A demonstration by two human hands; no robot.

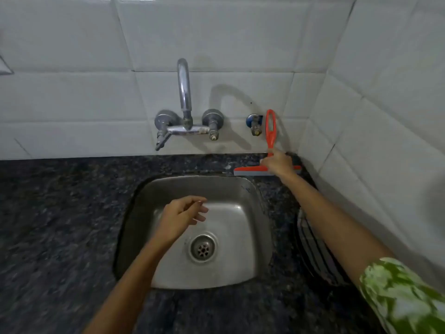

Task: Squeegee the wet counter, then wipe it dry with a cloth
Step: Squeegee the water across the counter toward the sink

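Right hand (277, 162) grips squeegee (271, 131), left hand (179, 216) relaxed

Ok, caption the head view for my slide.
Right hand grips the orange plastic squeegee on the dark speckled stone counter; left hand hovers open above the steel sink.

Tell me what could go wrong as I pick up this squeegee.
The right hand holds the squeegee low on its handle, so the grip may slip. The valve sits right beside the handle and could get knocked. The striped cloth lies on the counter under the right arm, where pushed water might soak it.
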